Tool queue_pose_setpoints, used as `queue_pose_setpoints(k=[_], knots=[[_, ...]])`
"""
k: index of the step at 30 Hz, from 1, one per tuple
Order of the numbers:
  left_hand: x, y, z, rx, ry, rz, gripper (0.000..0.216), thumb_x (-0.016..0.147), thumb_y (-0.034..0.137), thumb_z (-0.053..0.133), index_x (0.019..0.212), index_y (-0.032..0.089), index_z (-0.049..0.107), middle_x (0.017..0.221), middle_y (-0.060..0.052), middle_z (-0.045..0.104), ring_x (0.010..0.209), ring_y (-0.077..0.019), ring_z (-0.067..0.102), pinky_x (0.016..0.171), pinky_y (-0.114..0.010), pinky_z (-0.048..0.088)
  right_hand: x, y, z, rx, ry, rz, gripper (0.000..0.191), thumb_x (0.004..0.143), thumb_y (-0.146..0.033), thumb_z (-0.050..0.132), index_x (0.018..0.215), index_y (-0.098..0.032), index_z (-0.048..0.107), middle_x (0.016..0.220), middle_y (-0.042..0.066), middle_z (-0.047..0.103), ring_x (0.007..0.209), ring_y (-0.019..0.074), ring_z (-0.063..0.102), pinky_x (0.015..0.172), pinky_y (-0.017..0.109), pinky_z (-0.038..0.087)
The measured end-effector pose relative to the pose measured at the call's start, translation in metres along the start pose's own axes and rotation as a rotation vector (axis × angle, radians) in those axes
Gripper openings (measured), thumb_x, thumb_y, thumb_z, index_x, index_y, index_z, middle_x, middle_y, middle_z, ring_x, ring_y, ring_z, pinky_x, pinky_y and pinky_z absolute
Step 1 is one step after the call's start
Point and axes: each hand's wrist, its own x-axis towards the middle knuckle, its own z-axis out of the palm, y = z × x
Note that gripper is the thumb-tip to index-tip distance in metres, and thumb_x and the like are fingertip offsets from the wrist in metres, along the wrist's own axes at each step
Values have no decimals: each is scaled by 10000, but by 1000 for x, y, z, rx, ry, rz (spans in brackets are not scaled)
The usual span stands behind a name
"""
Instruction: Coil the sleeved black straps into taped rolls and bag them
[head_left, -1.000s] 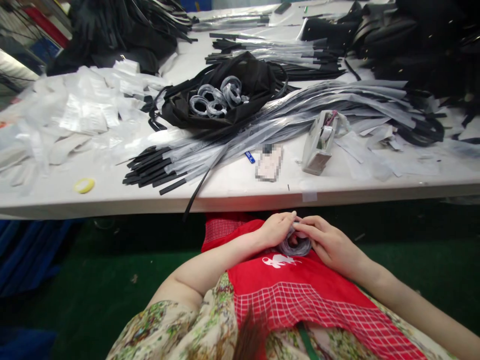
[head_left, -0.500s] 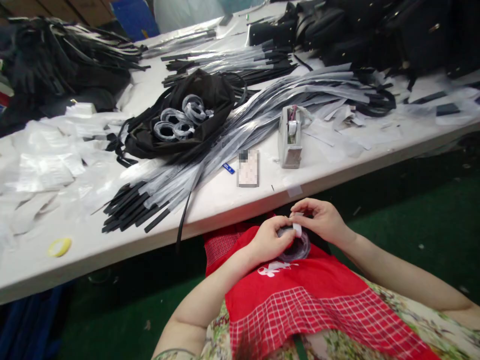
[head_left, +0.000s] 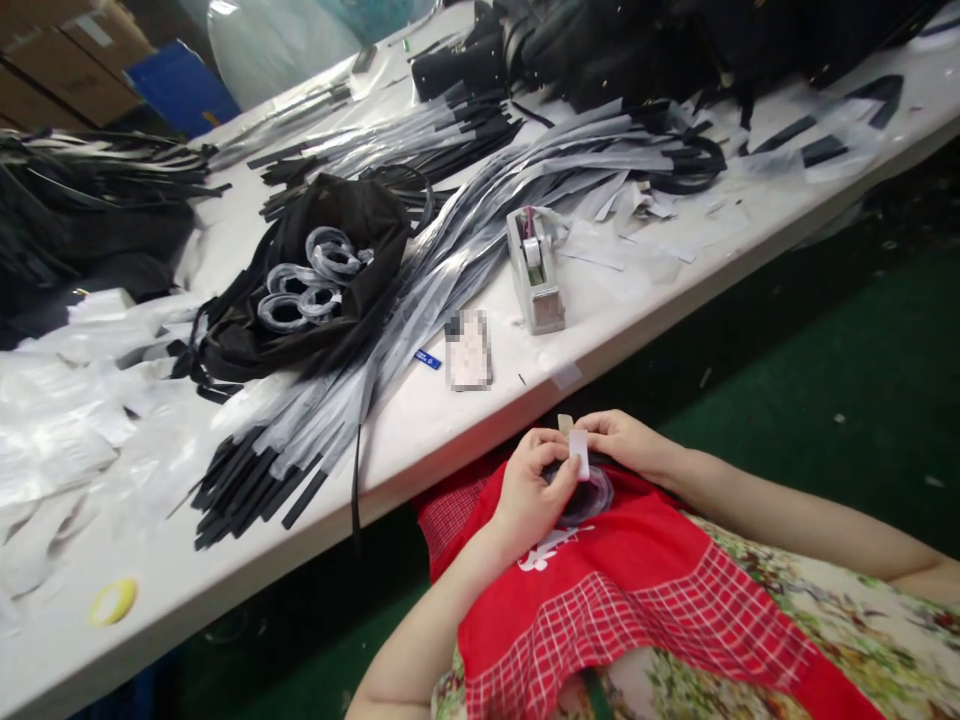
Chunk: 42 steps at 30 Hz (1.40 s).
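Note:
Over my lap, my left hand [head_left: 531, 492] is closed on a coiled strap [head_left: 591, 497] in clear plastic, its thumb on a white label [head_left: 578, 453]. My right hand [head_left: 630, 440] meets it from the other side, fingers bent at the label's right edge; its fingertips are partly hidden behind the label. A small beige tab [head_left: 565, 423] sticks up above the label. The coil rests against the red apron [head_left: 637, 540].
On the white table lie long plastic-sleeved black straps [head_left: 450, 270], a tape dispenser [head_left: 535, 275], a phone-like blurred item [head_left: 469, 350] and a yellow ring [head_left: 113, 602]. A black bag [head_left: 330, 330] carries several coils [head_left: 282, 312]. Black bags [head_left: 637, 50] are heaped behind.
My view has tilted and shifted, so the table slants more. The white label now stands more fully in sight between my hands, and the beige tab shows above it.

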Motion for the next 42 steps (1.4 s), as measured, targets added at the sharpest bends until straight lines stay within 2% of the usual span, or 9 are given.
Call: queue_pose_setpoints(k=[5, 9, 13, 18, 24, 29, 32, 37, 42], knots=[[-1, -1, 4, 75, 86, -84, 172, 869, 252, 577, 710, 190, 597, 852, -31, 570, 845, -164, 554, 796, -294, 450, -11, -11, 1, -349, 118, -226, 269, 840, -372, 590, 749, -153, 717, 747, 37, 710, 698, 176, 609, 631, 266, 451], [-1, 1, 7, 70, 49, -103, 190, 871, 263, 559, 694, 193, 566, 780, -12, 571, 765, -154, 543, 737, -285, 437, -17, -19, -9, -444, -32, -319, 317, 883, -382, 539, 725, -145, 679, 721, 36, 666, 691, 166, 589, 633, 260, 447], [-1, 3, 11, 110, 53, -122, 128, 858, 298, 594, 780, 199, 575, 814, -19, 620, 772, -168, 568, 740, -303, 444, -14, -24, -19, -443, -123, -300, 358, 870, -446, 575, 694, -142, 640, 652, 17, 614, 612, 137, 537, 565, 242, 408], [-5, 6, 14, 108, 61, -108, 192, 857, 314, 595, 947, 203, 466, 893, -37, 600, 792, -174, 586, 740, -317, 467, -10, -41, -25, -452, -250, -198, 323, 820, -446, 661, 766, -132, 712, 721, 41, 703, 677, 161, 614, 629, 251, 467], [-6, 10, 7, 73, -179, -78, 334, 830, 341, 636, 1063, 201, 442, 993, -59, 633, 845, -183, 612, 762, -311, 474, -1, -67, -31, -541, -490, -118, 268, 807, -392, 677, 776, -134, 743, 704, 18, 712, 628, 132, 604, 595, 228, 448], [-1, 8, 1, 159, -319, -118, 293, 844, 455, 613, 910, 177, 548, 850, -32, 634, 734, -172, 569, 664, -289, 442, 7, -78, -29, -603, -592, -166, 187, 814, -304, 650, 790, -145, 745, 681, -3, 703, 589, 112, 591, 546, 204, 429], [-1, 5, 3, 108, -317, -171, 272, 845, 431, 609, 899, 168, 564, 813, -20, 632, 701, -161, 571, 637, -274, 436, 4, -75, -25, -800, -567, -384, 180, 859, -266, 602, 799, -168, 741, 723, 5, 722, 641, 125, 627, 598, 217, 461], [-3, 0, 7, -155, -262, -338, 251, 840, 386, 612, 945, 160, 586, 778, -14, 644, 652, -146, 583, 606, -254, 444, -16, -55, -18, -1329, -248, -1012, 190, 887, -181, 553, 929, -159, 738, 802, 62, 741, 729, 176, 647, 667, 289, 504], [-7, 0, 2, -345, -148, -307, 251, 728, 282, 707, 932, 151, 643, 844, -26, 653, 747, -148, 569, 714, -259, 457, -39, -38, -13, -1399, -87, -1171, 334, 939, -192, 498, 1237, -127, 634, 1103, 101, 725, 998, 200, 656, 897, 339, 546]])
